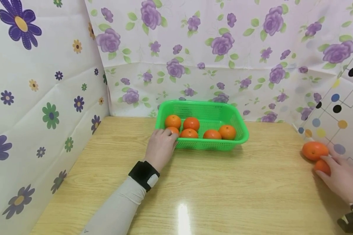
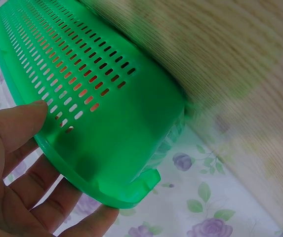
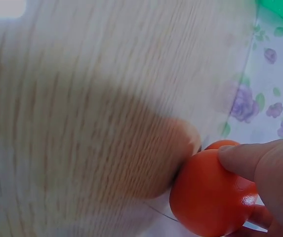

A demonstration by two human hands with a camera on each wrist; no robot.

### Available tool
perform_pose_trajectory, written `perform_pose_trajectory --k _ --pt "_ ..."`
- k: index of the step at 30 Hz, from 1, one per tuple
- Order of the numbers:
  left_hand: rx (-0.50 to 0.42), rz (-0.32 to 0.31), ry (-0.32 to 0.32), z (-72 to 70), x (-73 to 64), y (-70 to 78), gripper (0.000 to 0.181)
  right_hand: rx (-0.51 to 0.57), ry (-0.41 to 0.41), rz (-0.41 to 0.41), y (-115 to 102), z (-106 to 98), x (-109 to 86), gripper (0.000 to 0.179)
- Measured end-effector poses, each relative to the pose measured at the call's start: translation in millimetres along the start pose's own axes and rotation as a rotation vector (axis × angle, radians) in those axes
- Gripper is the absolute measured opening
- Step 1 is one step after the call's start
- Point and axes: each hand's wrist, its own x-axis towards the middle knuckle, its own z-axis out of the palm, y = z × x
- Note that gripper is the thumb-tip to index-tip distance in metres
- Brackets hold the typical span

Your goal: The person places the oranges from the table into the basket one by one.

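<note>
A green plastic basket [image 1: 200, 144] with slotted walls holds several oranges [image 1: 227, 132]. My left hand [image 1: 161, 147] grips its near left corner. In the left wrist view the thumb [image 2: 25, 121] presses the basket's outer wall [image 2: 126, 118], while the other fingers pass over the rim. Far to the right, my right hand [image 1: 342, 174] holds an orange [image 1: 322, 167] between thumb and fingers, low at the tabletop. Another orange [image 1: 314, 150] lies just behind it; in the right wrist view the held orange [image 3: 210, 195] mostly hides that one.
The wooden table [image 1: 238, 189] reaches back to a wall of purple-flowered sheeting [image 1: 176, 68]. Patterned sheeting also rises at the left [image 1: 47, 107] and at the right [image 1: 338, 124], close beside my right hand. The basket stands near the back edge.
</note>
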Motion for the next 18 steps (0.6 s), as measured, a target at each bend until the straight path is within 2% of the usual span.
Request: perform_pose_trajectory --k 9,18 --pt "-0.003 -0.002 0.000 0.1 -0.4 -0.5 0.017 -0.005 -0.059 0.042 -13.8 -7.1 4.2 0.064" --pt "-0.008 -0.005 -0.001 -0.2 -0.1 0.4 0.016 -0.010 -0.044 0.005 -27.5 -10.2 9.1 0.070"
